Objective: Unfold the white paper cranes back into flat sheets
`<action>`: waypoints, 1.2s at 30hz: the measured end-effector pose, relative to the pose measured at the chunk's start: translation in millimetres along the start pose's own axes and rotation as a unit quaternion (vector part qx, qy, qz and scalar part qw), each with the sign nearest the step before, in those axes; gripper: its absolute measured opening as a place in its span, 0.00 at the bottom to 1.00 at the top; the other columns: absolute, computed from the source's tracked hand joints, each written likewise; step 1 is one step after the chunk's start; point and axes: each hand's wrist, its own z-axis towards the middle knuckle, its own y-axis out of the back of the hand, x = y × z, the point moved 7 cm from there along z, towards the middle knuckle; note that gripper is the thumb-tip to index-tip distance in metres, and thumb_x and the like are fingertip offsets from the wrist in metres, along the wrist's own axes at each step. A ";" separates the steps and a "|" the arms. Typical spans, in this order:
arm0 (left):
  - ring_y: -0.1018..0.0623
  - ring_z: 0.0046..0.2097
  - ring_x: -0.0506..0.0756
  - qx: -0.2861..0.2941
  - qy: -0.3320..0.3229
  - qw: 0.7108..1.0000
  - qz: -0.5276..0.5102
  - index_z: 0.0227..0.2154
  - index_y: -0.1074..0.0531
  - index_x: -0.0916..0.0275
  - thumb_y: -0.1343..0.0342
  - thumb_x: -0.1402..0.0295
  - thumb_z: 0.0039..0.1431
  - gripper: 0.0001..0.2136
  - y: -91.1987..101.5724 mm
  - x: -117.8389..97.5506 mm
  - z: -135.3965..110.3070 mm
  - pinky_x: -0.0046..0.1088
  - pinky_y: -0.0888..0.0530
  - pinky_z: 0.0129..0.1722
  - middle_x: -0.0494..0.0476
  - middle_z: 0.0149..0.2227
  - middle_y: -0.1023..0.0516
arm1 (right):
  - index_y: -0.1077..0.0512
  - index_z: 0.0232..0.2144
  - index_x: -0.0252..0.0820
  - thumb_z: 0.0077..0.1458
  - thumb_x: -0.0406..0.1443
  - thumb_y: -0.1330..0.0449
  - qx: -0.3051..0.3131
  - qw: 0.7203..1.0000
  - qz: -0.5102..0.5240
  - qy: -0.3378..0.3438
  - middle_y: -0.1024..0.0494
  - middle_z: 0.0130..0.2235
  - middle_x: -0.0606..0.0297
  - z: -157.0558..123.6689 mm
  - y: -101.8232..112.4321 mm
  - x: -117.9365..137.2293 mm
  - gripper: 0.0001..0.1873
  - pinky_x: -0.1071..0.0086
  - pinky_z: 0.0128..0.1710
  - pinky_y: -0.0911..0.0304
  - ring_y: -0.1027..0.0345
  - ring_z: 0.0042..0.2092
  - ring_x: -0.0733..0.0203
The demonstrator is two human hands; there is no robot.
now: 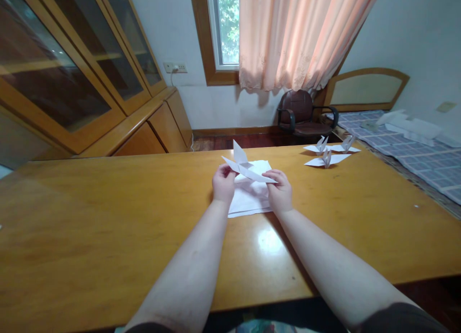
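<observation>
Between my two hands is a partly folded white paper [248,171], held above the table. One pointed flap of it stands up at the back left, and a long narrow part runs toward the right. My left hand [224,183] pinches its left side, and my right hand [279,189] pinches the right tip. Below it lies a stack of white paper sheets [248,205], partly covered by the folded paper and my hands. At the table's far right stand several folded paper cranes [327,159] with spread wings.
The wooden table [126,237] stretches wide to both sides. Behind it are a glass-door cabinet [118,117] on the left, a brown armchair [300,114], and a pink curtain [295,40] by the window. A bed [410,145] with a checked cover stands at the right.
</observation>
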 end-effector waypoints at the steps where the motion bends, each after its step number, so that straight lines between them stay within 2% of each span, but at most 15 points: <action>1: 0.24 0.35 0.50 -0.008 0.018 1.000 -0.024 0.30 0.32 0.62 0.43 0.67 0.49 0.07 1.1 2.9 1.1 0.30 0.26 0.38 0.53 0.31 0.25 | 0.24 0.30 0.47 0.47 0.28 0.46 0.007 1.000 -0.007 -0.003 0.29 0.38 0.63 -0.1 -1.1 -1.8 0.13 0.61 0.47 0.37 0.33 0.44 0.59; 3: 0.24 0.34 0.50 -0.014 0.044 0.997 -0.058 0.32 0.34 0.62 0.43 0.65 0.50 0.08 2.0 6.9 2.8 0.30 0.25 0.38 0.52 0.32 0.26 | 0.23 0.33 0.48 0.47 0.27 0.47 0.040 0.999 -0.028 -0.014 0.30 0.41 0.62 -1.1 -6.2 -6.6 0.16 0.61 0.46 0.36 0.34 0.45 0.58; 5: 0.24 0.34 0.49 -0.015 0.056 0.996 -0.074 0.32 0.35 0.61 0.44 0.65 0.50 0.08 2.3 8.9 3.9 0.30 0.25 0.37 0.52 0.32 0.27 | 0.24 0.38 0.50 0.48 0.29 0.46 0.099 0.994 -0.051 -0.019 0.30 0.44 0.62 -3.5 -15.3 -9.7 0.18 0.60 0.46 0.35 0.35 0.47 0.58; 7: 0.25 0.33 0.48 -0.016 0.060 0.995 -0.082 0.32 0.35 0.61 0.44 0.65 0.51 0.08 2.5 9.7 4.3 0.30 0.25 0.37 0.51 0.32 0.27 | 0.26 0.44 0.52 0.48 0.32 0.42 0.163 0.984 -0.073 -0.007 0.31 0.48 0.61 -6.8 -24.7 -8.3 0.19 0.58 0.49 0.37 0.36 0.50 0.55; 9: 0.25 0.33 0.48 -0.015 0.064 0.994 -0.082 0.32 0.36 0.61 0.45 0.65 0.51 0.07 1.6 9.9 3.7 0.30 0.25 0.38 0.50 0.32 0.28 | 0.27 0.46 0.52 0.47 0.35 0.37 0.195 0.977 -0.088 0.014 0.32 0.51 0.60 -8.8 -29.4 -3.1 0.21 0.54 0.53 0.41 0.38 0.53 0.53; 12: 0.24 0.34 0.49 0.012 0.086 0.994 -0.066 0.32 0.35 0.61 0.44 0.65 0.51 0.08 -4.6 11.0 0.3 0.29 0.25 0.36 0.51 0.32 0.27 | 0.27 0.43 0.51 0.47 0.37 0.36 0.187 0.978 -0.092 0.030 0.32 0.51 0.59 -8.1 -28.4 5.3 0.17 0.53 0.56 0.44 0.38 0.54 0.53; 17: 0.24 0.34 0.50 0.091 0.125 0.986 -0.056 0.31 0.34 0.62 0.42 0.65 0.49 0.09 -18.2 13.0 -7.8 0.30 0.25 0.36 0.51 0.31 0.27 | 0.27 0.40 0.49 0.48 0.40 0.37 0.161 0.983 -0.072 0.038 0.27 0.45 0.60 -7.2 -25.0 14.0 0.14 0.55 0.54 0.42 0.36 0.51 0.53; 19: 0.25 0.34 0.49 0.117 0.131 0.983 -0.056 0.31 0.33 0.62 0.41 0.64 0.48 0.10 -21.7 12.8 -9.8 0.30 0.25 0.36 0.50 0.31 0.27 | 0.28 0.39 0.48 0.49 0.41 0.38 0.161 0.985 -0.050 0.021 0.26 0.43 0.61 -8.2 -24.7 12.9 0.13 0.56 0.51 0.39 0.34 0.48 0.54; 23: 0.26 0.32 0.49 0.153 0.145 0.977 -0.038 0.34 0.30 0.61 0.39 0.62 0.45 0.14 -26.8 13.2 -12.9 0.27 0.27 0.32 0.51 0.31 0.26 | 0.30 0.36 0.46 0.50 0.43 0.40 0.124 0.987 0.059 -0.084 0.25 0.36 0.64 -8.5 -22.2 -4.1 0.11 0.63 0.37 0.34 0.30 0.36 0.59; 26: 0.27 0.29 0.49 0.168 0.160 0.972 -0.028 0.33 0.29 0.62 0.38 0.63 0.43 0.13 -30.1 15.4 -15.8 0.25 0.29 0.29 0.50 0.28 0.27 | 0.34 0.35 0.46 0.49 0.44 0.40 0.077 0.968 0.155 -0.181 0.27 0.28 0.70 -8.1 -22.3 -22.1 0.13 0.69 0.26 0.37 0.33 0.26 0.64; 28: 0.27 0.28 0.48 0.182 0.164 0.969 -0.023 0.32 0.30 0.62 0.38 0.64 0.43 0.12 -32.7 17.1 -17.9 0.24 0.29 0.29 0.49 0.27 0.28 | 0.33 0.34 0.44 0.47 0.44 0.39 0.068 0.959 0.161 -0.221 0.28 0.25 0.71 -8.1 -23.3 -28.9 0.14 0.71 0.23 0.39 0.36 0.23 0.65; 30: 0.27 0.28 0.48 0.203 0.166 0.965 -0.015 0.32 0.30 0.63 0.38 0.66 0.42 0.12 -35.8 19.1 -20.2 0.24 0.29 0.29 0.49 0.27 0.27 | 0.31 0.32 0.43 0.47 0.45 0.39 0.071 0.963 0.142 -0.218 0.27 0.26 0.69 -6.9 -22.6 -27.7 0.13 0.70 0.24 0.38 0.35 0.24 0.65; 34: 0.26 0.30 0.49 0.238 0.169 0.956 0.000 0.35 0.30 0.63 0.37 0.68 0.42 0.15 -39.8 22.8 -23.5 0.25 0.29 0.30 0.51 0.30 0.26 | 0.27 0.34 0.43 0.49 0.45 0.40 0.104 0.972 0.132 -0.162 0.23 0.34 0.63 -5.8 -22.7 -15.3 0.14 0.66 0.36 0.35 0.30 0.34 0.59; 36: 0.26 0.32 0.50 0.244 0.163 0.956 0.004 0.36 0.31 0.63 0.38 0.69 0.43 0.15 -40.4 23.0 -23.4 0.26 0.28 0.33 0.52 0.32 0.26 | 0.26 0.35 0.43 0.48 0.45 0.39 0.113 0.973 0.123 -0.160 0.22 0.35 0.63 -6.8 -22.9 -14.1 0.14 0.64 0.38 0.35 0.29 0.36 0.57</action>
